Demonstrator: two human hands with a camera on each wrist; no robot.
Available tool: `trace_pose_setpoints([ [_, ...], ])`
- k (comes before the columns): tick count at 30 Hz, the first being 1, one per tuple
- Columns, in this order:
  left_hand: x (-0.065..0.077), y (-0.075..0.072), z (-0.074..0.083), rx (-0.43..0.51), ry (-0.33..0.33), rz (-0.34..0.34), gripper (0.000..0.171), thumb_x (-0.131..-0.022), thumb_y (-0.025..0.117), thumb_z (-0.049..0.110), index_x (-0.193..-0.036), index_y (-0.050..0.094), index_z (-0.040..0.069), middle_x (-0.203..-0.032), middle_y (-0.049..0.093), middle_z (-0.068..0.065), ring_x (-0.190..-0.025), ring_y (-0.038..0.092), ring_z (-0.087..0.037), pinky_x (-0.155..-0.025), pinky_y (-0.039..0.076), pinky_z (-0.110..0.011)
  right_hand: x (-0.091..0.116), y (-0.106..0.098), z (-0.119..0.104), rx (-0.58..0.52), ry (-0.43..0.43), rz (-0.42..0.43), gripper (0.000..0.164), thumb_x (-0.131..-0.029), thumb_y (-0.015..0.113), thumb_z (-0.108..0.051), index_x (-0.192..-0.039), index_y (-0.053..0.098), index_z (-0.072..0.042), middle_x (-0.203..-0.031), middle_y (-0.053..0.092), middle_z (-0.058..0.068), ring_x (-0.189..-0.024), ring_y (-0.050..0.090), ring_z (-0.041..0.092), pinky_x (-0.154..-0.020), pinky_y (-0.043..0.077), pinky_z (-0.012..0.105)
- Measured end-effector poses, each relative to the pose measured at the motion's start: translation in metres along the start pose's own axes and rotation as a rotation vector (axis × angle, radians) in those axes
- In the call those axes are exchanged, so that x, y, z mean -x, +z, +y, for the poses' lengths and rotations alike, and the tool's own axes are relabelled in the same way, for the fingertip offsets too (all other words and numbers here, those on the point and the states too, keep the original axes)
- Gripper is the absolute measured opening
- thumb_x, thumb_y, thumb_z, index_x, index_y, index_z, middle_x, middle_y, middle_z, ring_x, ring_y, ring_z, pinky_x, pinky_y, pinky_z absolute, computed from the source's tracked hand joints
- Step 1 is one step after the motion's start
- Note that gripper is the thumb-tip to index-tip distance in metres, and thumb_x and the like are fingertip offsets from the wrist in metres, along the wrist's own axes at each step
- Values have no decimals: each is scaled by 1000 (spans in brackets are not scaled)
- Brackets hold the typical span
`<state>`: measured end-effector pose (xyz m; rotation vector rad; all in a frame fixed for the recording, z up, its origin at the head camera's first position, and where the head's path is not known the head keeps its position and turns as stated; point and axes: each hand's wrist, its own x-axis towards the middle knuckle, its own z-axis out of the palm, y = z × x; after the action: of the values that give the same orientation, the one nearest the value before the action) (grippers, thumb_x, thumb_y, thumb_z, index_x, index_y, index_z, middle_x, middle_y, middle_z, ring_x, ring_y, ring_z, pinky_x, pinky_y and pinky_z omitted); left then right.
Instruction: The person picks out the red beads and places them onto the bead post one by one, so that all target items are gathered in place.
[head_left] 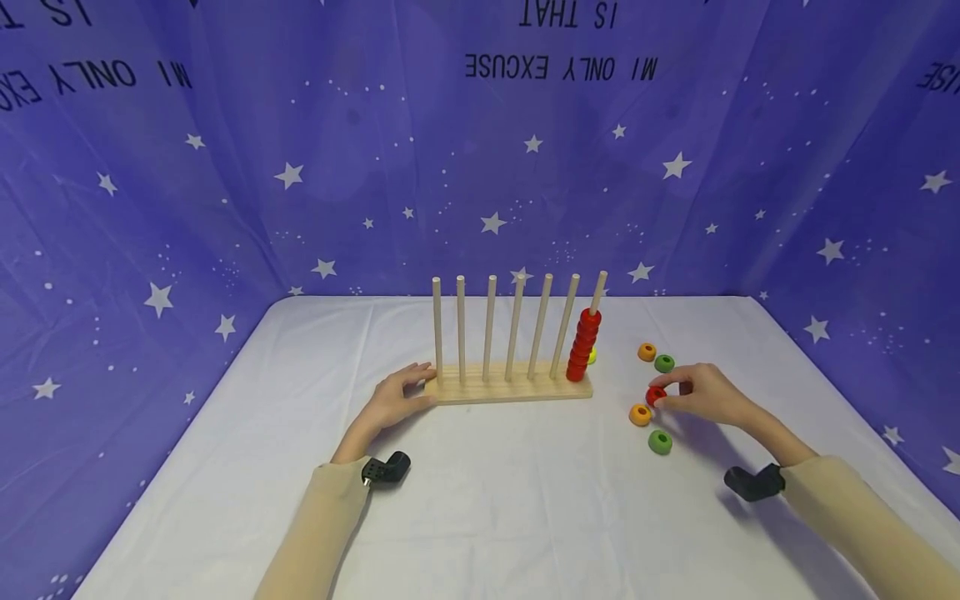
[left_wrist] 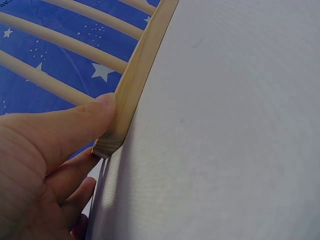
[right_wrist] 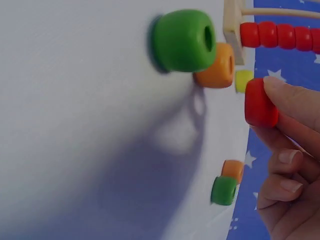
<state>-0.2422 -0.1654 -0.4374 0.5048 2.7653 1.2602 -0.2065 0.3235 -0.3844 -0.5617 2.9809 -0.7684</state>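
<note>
A wooden peg rack [head_left: 510, 386] stands at the middle of the table, with a row of upright pegs on a flat base. Several red beads [head_left: 582, 346] are stacked on its rightmost peg. My left hand [head_left: 399, 398] holds the left end of the base, thumb at the front edge and fingers at the far side. Between thumb and fingertips, my right hand [head_left: 705, 395] pinches a loose red bead [right_wrist: 261, 103]. In the right wrist view this bead appears raised off the cloth, and the hand's shadow falls beside it.
Around the right hand lie two orange beads, one nearer [head_left: 640, 415] and one farther [head_left: 647, 352], and two green beads, one nearer [head_left: 660, 442] and one farther [head_left: 664, 363]. A yellow bead [head_left: 592, 355] is partly hidden behind the red stack. Behind the white-covered table [head_left: 495, 500] hangs a purple star-patterned curtain [head_left: 420, 167].
</note>
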Motion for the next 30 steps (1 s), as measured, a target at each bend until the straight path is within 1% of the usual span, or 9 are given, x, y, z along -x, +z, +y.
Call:
trace_pose_setpoints([
  [3,0,0,0,-3,7,2,50,-82,70,18,-128,56,3,-144,45,-15,-140,30,-39,-115,22,-57,-4,-1,-6,4,11,24,28,-75,75,-15,-101,72,-5,-61,49,-2,-52,35,2,-45,29,19],
  [6,0,-1,1,-2,11,6,50,-82,70,18,-128,56,3,-144,45,-15,-140,30,-39,-115,21,-58,-8,-3,-12,2,-2,59,28,-76,75,-14,-101,72,-5,-68,58,-1,-53,36,3,-46,30,20],
  [10,-1,0,1,4,15,9,50,-82,70,18,-128,56,3,-144,45,-16,-140,30,-40,-115,20,-59,-12,-5,-20,4,-24,114,28,-77,75,-17,-102,72,-5,-78,63,1,-55,37,3,-46,30,20],
  [13,-2,0,1,-1,19,7,50,-82,69,19,-128,56,3,-144,45,-16,-140,31,-40,-115,20,-59,-14,-6,-26,-12,-27,154,29,-78,75,-20,-102,71,-4,-74,60,2,-54,37,4,-46,30,21],
  [16,-2,1,1,-7,16,4,50,-82,69,19,-128,56,4,-144,45,-15,-140,31,-39,-115,21,-58,-16,-8,-32,-23,-37,197,28,-78,74,-19,-101,71,-4,-71,58,3,-53,37,4,-45,30,22],
  [19,-1,1,1,-10,12,6,50,-82,70,19,-128,56,4,-144,45,-15,-140,31,-39,-115,21,-58,-18,-9,-37,-19,-63,237,26,-78,74,-15,-102,71,-4,-78,63,5,-52,37,3,-44,30,21],
  [23,-1,2,0,-23,18,6,50,-82,70,20,-128,56,4,-144,46,-16,-139,32,-40,-114,22,-59,-23,-13,-43,-6,-110,280,26,-78,74,-11,-103,71,-4,-84,66,8,-52,37,3,-44,31,20],
  [30,1,1,0,7,-3,3,52,-82,70,19,-129,55,4,-145,45,-14,-141,30,-38,-116,21,-56,-31,-24,-54,-4,-178,337,26,-78,74,-10,-103,71,-4,-81,63,6,-52,36,3,-44,30,20],
])
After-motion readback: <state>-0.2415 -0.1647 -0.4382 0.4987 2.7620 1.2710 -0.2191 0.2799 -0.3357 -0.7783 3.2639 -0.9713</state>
